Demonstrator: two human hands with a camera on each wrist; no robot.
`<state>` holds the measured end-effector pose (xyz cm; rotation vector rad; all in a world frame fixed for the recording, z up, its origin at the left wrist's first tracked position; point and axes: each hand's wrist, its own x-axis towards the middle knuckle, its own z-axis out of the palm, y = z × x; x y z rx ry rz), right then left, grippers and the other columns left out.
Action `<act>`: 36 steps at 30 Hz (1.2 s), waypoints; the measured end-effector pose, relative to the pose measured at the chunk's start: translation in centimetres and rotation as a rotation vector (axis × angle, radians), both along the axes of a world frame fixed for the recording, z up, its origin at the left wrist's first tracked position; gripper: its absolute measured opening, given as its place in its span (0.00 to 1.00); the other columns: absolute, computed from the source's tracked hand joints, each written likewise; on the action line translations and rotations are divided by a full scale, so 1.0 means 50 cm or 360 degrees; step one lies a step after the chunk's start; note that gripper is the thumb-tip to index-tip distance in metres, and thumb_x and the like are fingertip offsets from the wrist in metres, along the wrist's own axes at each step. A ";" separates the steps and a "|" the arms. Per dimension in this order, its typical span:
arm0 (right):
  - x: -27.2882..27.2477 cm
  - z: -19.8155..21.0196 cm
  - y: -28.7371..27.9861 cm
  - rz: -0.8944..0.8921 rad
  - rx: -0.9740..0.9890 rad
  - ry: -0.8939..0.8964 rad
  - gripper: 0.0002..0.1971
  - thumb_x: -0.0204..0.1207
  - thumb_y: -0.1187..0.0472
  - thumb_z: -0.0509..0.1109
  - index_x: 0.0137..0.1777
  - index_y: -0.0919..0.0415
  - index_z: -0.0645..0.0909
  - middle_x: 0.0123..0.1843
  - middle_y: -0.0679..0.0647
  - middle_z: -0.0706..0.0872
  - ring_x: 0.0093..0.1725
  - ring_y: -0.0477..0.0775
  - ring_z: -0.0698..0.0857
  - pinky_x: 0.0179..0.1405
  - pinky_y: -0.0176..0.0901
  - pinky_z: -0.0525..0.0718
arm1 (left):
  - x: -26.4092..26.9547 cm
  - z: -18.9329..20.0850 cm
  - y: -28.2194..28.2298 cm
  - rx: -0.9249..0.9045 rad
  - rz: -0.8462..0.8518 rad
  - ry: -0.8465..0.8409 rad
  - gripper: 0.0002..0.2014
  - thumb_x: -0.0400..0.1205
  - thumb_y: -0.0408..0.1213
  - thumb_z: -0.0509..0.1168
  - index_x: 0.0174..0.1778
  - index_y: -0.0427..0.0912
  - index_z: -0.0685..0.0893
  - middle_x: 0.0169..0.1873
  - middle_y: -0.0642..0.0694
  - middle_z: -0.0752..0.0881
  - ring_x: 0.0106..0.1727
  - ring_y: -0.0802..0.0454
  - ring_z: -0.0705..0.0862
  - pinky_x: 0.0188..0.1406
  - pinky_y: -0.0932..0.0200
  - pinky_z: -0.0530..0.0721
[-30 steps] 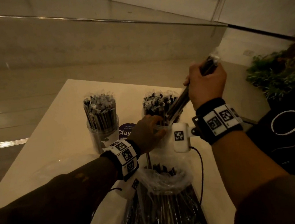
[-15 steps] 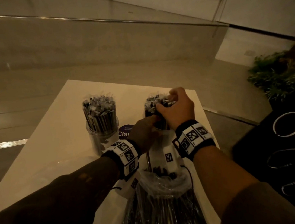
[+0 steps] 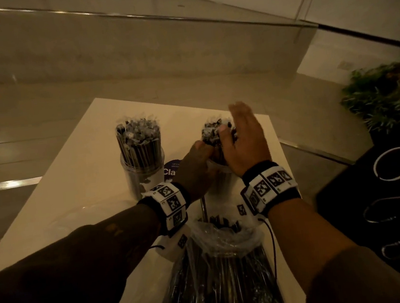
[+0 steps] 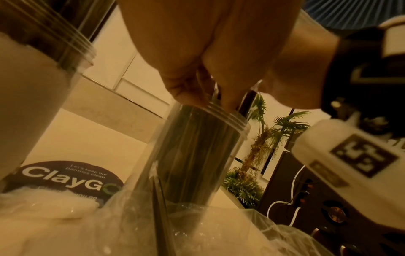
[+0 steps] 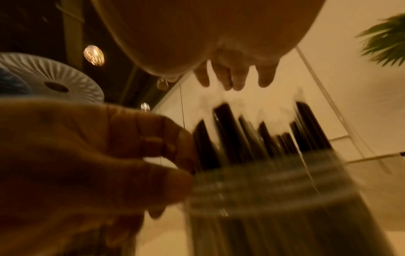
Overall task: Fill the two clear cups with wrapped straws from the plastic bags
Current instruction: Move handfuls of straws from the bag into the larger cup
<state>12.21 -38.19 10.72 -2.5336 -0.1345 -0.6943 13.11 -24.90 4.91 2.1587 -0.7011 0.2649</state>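
Head view: two clear plastic cups upright near the far edge of the pale tabletop [image 3: 56, 192], both packed with dark wrapped straws. Left cup [image 3: 143, 167] standing alone, apparently full. Right cup [image 3: 216, 160] framed by both hands: left hand [image 3: 197, 169] curled at its rim, seemingly to steady it, and right hand [image 3: 244, 143] flat over the straw tops [image 3: 213, 131], fingers straight and spread, likely tamping the bundle level. Crumpled clear plastic bag [image 3: 225, 238] of dark straws at the near edge, mouth open toward the cups, within easy reach for another handful. Round dark sticker [image 3: 171, 170] on the tabletop between the cups.

Left wrist view: right cup [image 4: 197, 155] seen from low down, dark straws filling it. Fingertips [image 4: 186, 93] of the left hand pinched at the ribbed rim, thumb opposite, holding the cup against tipping. Sticker [image 4: 70, 176] reading "ClayGo" beside the cup's base; left cup [image 4: 43, 34] at the upper left; bag film [image 4: 219, 225] in the foreground.

Right wrist view, blurred: right hand's fingers [image 5: 234, 76] straight and apart, just above the straw tops [image 5: 252, 131], gripping nothing. Left hand [image 5: 109, 152] pressed against the ribbed rim [image 5: 263, 187].
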 end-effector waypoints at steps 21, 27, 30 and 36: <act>-0.137 -0.225 0.077 -0.0275 0.0872 0.1875 0.16 0.77 0.49 0.70 0.59 0.59 0.86 0.47 0.55 0.86 0.47 0.56 0.85 0.49 0.44 0.82 | -0.089 -0.114 0.068 0.0618 0.0381 0.1403 0.35 0.75 0.47 0.73 0.72 0.36 0.66 0.69 0.38 0.74 0.68 0.40 0.76 0.65 0.52 0.76; -0.141 -0.223 0.065 -0.0235 0.0937 0.1688 0.05 0.73 0.58 0.73 0.48 0.56 0.86 0.43 0.53 0.89 0.39 0.49 0.86 0.33 0.36 0.79 | -0.086 -0.121 0.077 0.0576 0.0416 0.1437 0.33 0.74 0.46 0.74 0.70 0.36 0.68 0.67 0.40 0.76 0.66 0.41 0.77 0.61 0.55 0.79; -0.149 -0.208 0.059 -0.0127 0.1005 0.1500 0.06 0.74 0.64 0.72 0.47 0.53 0.85 0.40 0.47 0.88 0.41 0.47 0.86 0.35 0.32 0.80 | -0.082 -0.125 0.080 0.0579 0.0425 0.1461 0.34 0.74 0.46 0.74 0.71 0.36 0.68 0.67 0.40 0.76 0.66 0.42 0.78 0.61 0.54 0.79; -0.153 -0.169 0.043 -0.0093 0.1098 0.1149 0.13 0.69 0.70 0.76 0.48 0.53 0.82 0.40 0.48 0.87 0.42 0.49 0.86 0.36 0.28 0.81 | -0.072 -0.136 0.080 0.0560 0.0448 0.1560 0.34 0.72 0.42 0.76 0.70 0.37 0.68 0.65 0.39 0.76 0.63 0.41 0.79 0.61 0.49 0.83</act>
